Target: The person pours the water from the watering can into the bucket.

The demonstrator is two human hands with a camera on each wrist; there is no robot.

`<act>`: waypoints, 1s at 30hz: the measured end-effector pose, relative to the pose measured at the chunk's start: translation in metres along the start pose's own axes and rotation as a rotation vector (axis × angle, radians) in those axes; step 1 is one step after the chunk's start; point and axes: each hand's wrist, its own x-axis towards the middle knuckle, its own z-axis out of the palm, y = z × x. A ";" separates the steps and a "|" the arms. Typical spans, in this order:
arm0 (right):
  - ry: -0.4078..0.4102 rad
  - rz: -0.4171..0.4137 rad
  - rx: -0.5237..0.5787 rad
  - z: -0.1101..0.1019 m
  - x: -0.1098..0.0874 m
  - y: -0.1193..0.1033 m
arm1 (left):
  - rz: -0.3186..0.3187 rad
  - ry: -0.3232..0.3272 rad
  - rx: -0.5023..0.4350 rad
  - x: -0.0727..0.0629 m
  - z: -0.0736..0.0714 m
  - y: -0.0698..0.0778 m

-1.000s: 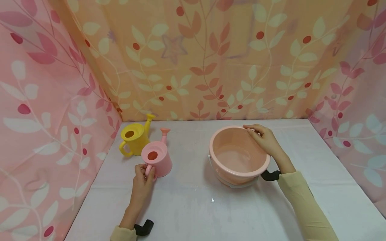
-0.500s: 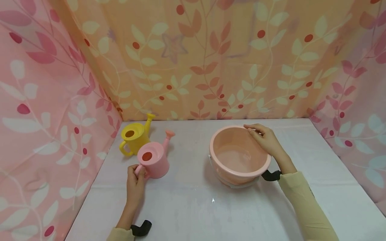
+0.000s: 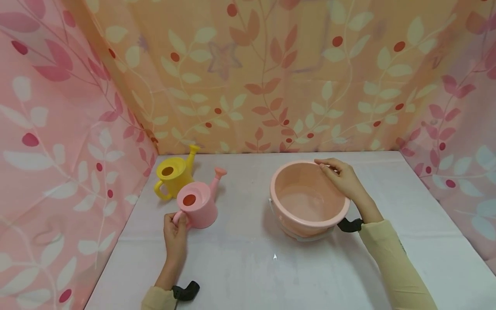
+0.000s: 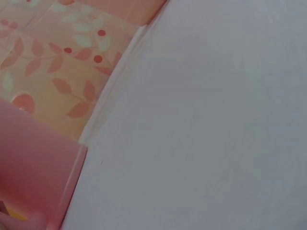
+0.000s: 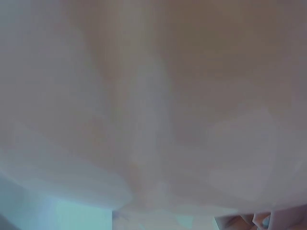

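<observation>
Cloth (image 3: 255, 77) with printed leaves and red berries makes the walls, orange-yellow at the back and pink at both sides. Before it spreads a white table (image 3: 240, 275). Right of its middle stands a peach bucket (image 3: 304, 191), upright, with wide mouth. Well apart from it, on the left, the pink watering can (image 3: 203, 209) is upright in front of the yellow watering can (image 3: 175, 175); whether these two touch, I cannot tell. The right hand (image 3: 342, 178) holds the rim of the bucket, with only small opening between thumb and forefinger, other fingers partly hidden. The left hand (image 3: 175, 234) has its fingers closed round the handle of the pink watering can
</observation>
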 end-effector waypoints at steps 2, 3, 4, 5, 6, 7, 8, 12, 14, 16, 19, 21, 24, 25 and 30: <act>0.003 0.008 0.007 -0.001 0.001 0.000 | 0.004 0.013 -0.015 0.001 0.002 0.000; 0.001 0.004 0.007 -0.001 0.001 0.000 | 0.009 0.022 -0.025 0.001 0.003 0.000; 0.001 0.004 0.011 -0.001 0.001 0.000 | 0.012 0.035 -0.036 0.002 0.004 -0.001; -0.001 -0.003 0.011 -0.001 0.001 0.000 | 0.018 0.047 -0.040 0.002 0.005 -0.001; -0.001 -0.006 0.013 -0.001 0.001 0.001 | 0.026 0.058 -0.041 0.003 0.005 -0.002; 0.000 -0.011 0.015 -0.001 0.001 0.001 | 0.032 0.068 -0.035 0.004 0.006 -0.003; 0.000 -0.015 0.014 0.000 0.001 0.001 | 0.038 0.078 -0.028 0.004 0.006 -0.003; 0.008 -0.017 0.021 0.001 0.000 0.002 | 0.046 0.103 0.012 0.006 0.006 -0.005; 0.010 -0.013 0.019 0.001 0.000 0.001 | 0.037 0.106 0.017 0.006 0.006 -0.004; 0.011 -0.002 0.019 0.000 -0.001 0.001 | 0.020 0.102 0.016 0.005 0.005 -0.003; 0.005 0.006 0.010 0.000 -0.001 0.001 | -0.004 0.084 0.001 0.004 0.005 -0.001; 0.000 0.008 0.012 0.000 -0.001 0.000 | -0.014 0.066 -0.005 0.003 0.005 0.001; 0.002 0.006 0.023 0.000 0.000 0.000 | 0.007 0.047 -0.027 0.002 0.006 0.001; 0.003 0.003 0.023 0.000 0.000 0.000 | 0.022 0.043 -0.027 0.002 0.007 0.002; 0.012 -0.009 0.024 0.000 0.000 0.001 | 0.141 0.033 -0.037 0.001 0.013 0.008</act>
